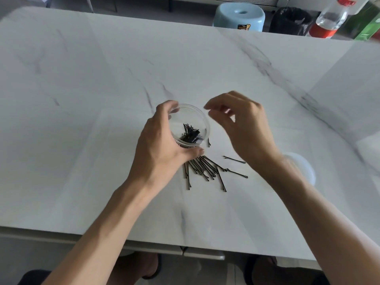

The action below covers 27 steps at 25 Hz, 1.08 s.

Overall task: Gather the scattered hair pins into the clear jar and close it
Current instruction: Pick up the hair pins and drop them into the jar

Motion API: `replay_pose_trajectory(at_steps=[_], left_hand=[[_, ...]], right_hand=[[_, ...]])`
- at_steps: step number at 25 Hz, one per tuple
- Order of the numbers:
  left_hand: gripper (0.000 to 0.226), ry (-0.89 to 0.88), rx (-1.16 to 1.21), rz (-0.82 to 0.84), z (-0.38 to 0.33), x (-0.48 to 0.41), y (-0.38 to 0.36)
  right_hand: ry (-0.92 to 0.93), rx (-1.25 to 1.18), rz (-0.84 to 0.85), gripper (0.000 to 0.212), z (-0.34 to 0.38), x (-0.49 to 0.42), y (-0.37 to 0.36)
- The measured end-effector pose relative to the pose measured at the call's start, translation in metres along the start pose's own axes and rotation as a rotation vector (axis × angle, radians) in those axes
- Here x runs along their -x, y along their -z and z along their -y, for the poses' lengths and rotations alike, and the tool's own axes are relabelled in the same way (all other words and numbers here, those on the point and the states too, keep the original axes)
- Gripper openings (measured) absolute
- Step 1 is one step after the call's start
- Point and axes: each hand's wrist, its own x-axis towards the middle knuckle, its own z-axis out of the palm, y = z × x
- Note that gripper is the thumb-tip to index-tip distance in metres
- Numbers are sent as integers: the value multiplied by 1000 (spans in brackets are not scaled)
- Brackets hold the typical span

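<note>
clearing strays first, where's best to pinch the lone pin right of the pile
Probably pinch the lone pin at its middle, from straight above, pinching across its thin length. It lies flat on the table, apart from the pile, so both sides are free. The right hand is nearest.

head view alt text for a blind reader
A left hand grips an open clear jar holding some black hair pins, while the right hand hovers beside its mouth, fingers loosely curled. Loose pins lie piled on the white marble table near the jar; a translucent lid shows partly behind the right forearm.
</note>
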Motion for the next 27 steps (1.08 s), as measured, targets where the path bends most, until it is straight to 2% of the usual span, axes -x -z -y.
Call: replay_pose_trajectory(at_steps=[1,3,5,8,11,17,23,27], left_hand=[[95,17,4,-25,3,-2,4],[92,46,15,-77,9,-5,16],[92,75,35,-123,17,-9,27],[91,103,62,-148,24,-10,38],[91,98,57,-124,26,-8,38],[90,92,59,-110,28,-8,40],[91,82,52,-92,25,-8,36],[91,82,51,-82,23,-8,32]], right_hand=[[-116,23,4,9,-8,0,-1],[-322,141,119,13,-23,2,-11],[-370,208,214,21,-28,5,-26],[-275,195,264,21,-21,4,-44],[-181,196,290,11,-15,1,-54],[7,404,404,3,-14,8,-45],[12,518,502,14,-11,15,-30],[-32,509,501,6,-14,11,-30]])
